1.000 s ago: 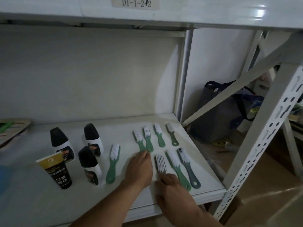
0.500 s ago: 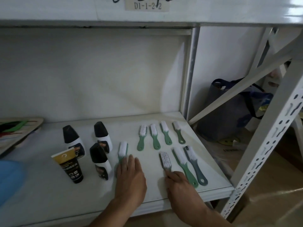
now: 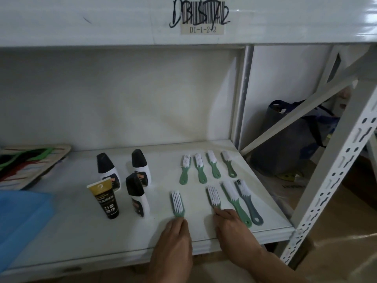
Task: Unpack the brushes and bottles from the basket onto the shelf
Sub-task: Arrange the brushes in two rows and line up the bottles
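white metal shelf (image 3: 224, 233) carries bottles (image 3: 140, 166) and rowed brushes (image 3: 201, 167); left hand (image 3: 173, 240) and right hand (image 3: 232, 225) each pinch a green brush handle, apparently aligning the front row

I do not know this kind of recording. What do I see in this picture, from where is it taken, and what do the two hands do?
There is no machine here. A person wears a camera on the head, and it looks forward and down, so you see that person's own two bare hands.

In front is a white shelf. On it stand three black-capped bottles and a black tube. To their right lie eight small brushes, four in a back row and four nearer the front.

The left hand covers the handle of a green brush. The right hand touches the handle of a second brush. Both brushes lie flat; whether either grip is closed, I cannot tell. A dark bag sits beyond the shelf.
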Tool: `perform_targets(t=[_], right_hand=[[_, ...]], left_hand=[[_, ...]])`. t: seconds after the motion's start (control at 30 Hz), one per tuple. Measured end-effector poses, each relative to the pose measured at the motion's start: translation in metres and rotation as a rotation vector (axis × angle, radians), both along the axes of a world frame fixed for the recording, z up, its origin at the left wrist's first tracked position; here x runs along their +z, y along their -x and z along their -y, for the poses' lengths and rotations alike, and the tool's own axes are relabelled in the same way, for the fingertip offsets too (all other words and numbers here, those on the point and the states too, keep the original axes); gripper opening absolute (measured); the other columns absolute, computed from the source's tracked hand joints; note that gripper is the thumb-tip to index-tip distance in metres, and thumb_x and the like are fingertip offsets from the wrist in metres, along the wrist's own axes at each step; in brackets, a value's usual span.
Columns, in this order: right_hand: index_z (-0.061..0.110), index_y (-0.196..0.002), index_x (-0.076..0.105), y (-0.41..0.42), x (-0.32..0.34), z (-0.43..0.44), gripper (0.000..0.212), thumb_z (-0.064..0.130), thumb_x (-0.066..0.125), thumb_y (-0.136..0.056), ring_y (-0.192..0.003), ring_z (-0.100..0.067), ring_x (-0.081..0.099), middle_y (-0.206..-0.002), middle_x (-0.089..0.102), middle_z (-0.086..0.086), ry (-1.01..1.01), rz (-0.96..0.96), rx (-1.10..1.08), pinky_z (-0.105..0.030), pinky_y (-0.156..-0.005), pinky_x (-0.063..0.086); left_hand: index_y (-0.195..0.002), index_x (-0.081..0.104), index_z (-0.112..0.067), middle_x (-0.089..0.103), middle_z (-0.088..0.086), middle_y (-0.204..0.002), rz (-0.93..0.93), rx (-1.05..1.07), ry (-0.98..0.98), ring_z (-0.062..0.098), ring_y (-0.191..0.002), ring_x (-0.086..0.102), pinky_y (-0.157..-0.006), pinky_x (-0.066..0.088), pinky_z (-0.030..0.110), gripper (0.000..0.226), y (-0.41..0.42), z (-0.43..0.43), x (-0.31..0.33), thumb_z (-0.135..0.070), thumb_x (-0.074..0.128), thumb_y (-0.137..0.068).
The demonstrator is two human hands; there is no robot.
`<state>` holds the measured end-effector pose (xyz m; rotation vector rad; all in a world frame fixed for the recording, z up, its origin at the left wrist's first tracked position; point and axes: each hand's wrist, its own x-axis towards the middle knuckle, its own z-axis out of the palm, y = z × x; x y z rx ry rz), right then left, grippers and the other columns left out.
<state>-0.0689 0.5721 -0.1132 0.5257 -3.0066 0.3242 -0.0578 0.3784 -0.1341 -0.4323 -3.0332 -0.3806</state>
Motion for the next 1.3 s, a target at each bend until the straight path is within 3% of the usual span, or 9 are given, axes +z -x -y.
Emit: perform_targets(t=[0.17,0.37,0.57,0.7,0.9,1.07,1.13,1.2,1.3], right_hand=[[0.007,-0.118,0.058,-0.004,0.001,0.002,0.035,0.007,0.046,-0.085,-0.123,-0.029,0.040,-0.149,0.042,-0.010,0.000,0.005,0.030,-0.030,-0.106,0.034],[0.006,-0.117,0.061,0.001,0.000,0.010,0.032,0.005,0.045,-0.089,-0.123,-0.027,0.040,-0.143,0.047,-0.014,0.003,-0.017,0.046,-0.025,-0.109,0.029],[0.004,-0.127,0.055,0.003,-0.003,0.007,0.037,0.008,0.046,-0.092,-0.132,-0.027,0.034,-0.150,0.039,-0.013,0.026,-0.012,0.045,-0.025,-0.114,0.025],[0.000,-0.128,0.055,0.007,-0.001,0.010,0.039,0.005,0.046,-0.091,-0.133,-0.029,0.033,-0.149,0.039,-0.016,-0.023,0.006,0.039,-0.030,-0.116,0.026],[-0.001,-0.135,0.047,0.011,-0.002,0.011,0.045,0.001,0.045,-0.090,-0.135,-0.028,0.030,-0.154,0.032,-0.016,-0.050,0.005,0.027,-0.029,-0.116,0.025],[0.001,-0.133,0.050,0.010,-0.001,0.010,0.043,0.005,0.043,-0.091,-0.137,-0.027,0.030,-0.154,0.034,-0.014,-0.004,-0.002,0.048,-0.027,-0.115,0.023],[0.007,-0.132,0.054,0.012,0.003,0.007,0.041,0.008,0.045,-0.092,-0.135,-0.027,0.034,-0.149,0.042,-0.010,0.080,-0.035,0.028,-0.027,-0.114,0.026],[0.015,-0.134,0.053,0.024,0.014,0.002,0.041,0.013,0.046,-0.094,-0.132,-0.024,0.041,-0.143,0.050,-0.003,0.222,-0.099,-0.055,-0.024,-0.111,0.029],[0.012,-0.119,0.064,0.059,0.040,0.004,0.029,0.015,0.045,-0.097,-0.117,-0.021,0.057,-0.125,0.064,-0.005,0.355,-0.135,-0.108,-0.021,-0.103,0.037]], left_hand=[[-0.155,0.018,-0.012,-0.003,0.002,-0.166,0.020,-0.107,-0.022,0.014,-0.151,0.010,-0.120,0.017,0.028,0.062,0.021,0.024,0.005,-0.038,0.032,-0.100],[-0.155,0.010,-0.010,-0.013,0.003,-0.165,0.055,-0.185,0.012,0.015,-0.150,0.012,-0.122,0.016,0.032,0.065,0.030,0.010,0.002,-0.042,0.028,-0.101],[-0.156,0.005,-0.012,-0.020,-0.001,-0.164,0.063,-0.214,0.026,0.014,-0.151,0.007,-0.123,0.013,0.033,0.072,0.031,0.007,-0.001,-0.049,0.028,-0.099],[-0.155,0.012,-0.013,-0.015,-0.003,-0.165,0.042,-0.176,-0.011,0.018,-0.148,0.018,-0.121,0.019,0.035,0.070,0.036,0.004,-0.005,-0.050,0.029,-0.098],[-0.155,0.012,-0.014,-0.012,-0.004,-0.165,0.010,-0.163,-0.043,0.013,-0.151,0.008,-0.122,0.012,0.030,0.070,0.036,0.004,-0.012,-0.051,0.025,-0.097],[-0.155,0.015,-0.019,0.000,-0.010,-0.163,0.021,-0.140,-0.118,0.014,-0.147,0.016,-0.121,0.015,0.028,0.068,0.029,0.001,-0.007,-0.052,0.030,-0.096],[-0.146,0.030,-0.027,0.019,-0.013,-0.153,-0.012,-0.099,-0.258,0.010,-0.137,0.033,-0.115,0.029,0.027,0.057,0.034,0.002,0.003,-0.050,0.032,-0.094],[-0.126,0.047,-0.029,0.037,-0.017,-0.131,-0.115,-0.040,-0.384,0.001,-0.114,0.045,-0.099,0.038,0.021,0.034,0.052,0.003,0.016,-0.036,0.035,-0.095],[-0.110,0.062,-0.016,0.051,-0.009,-0.119,-0.134,0.043,-0.430,0.008,-0.102,0.053,-0.087,0.040,0.020,0.026,0.099,0.003,0.036,-0.014,0.040,-0.096]])
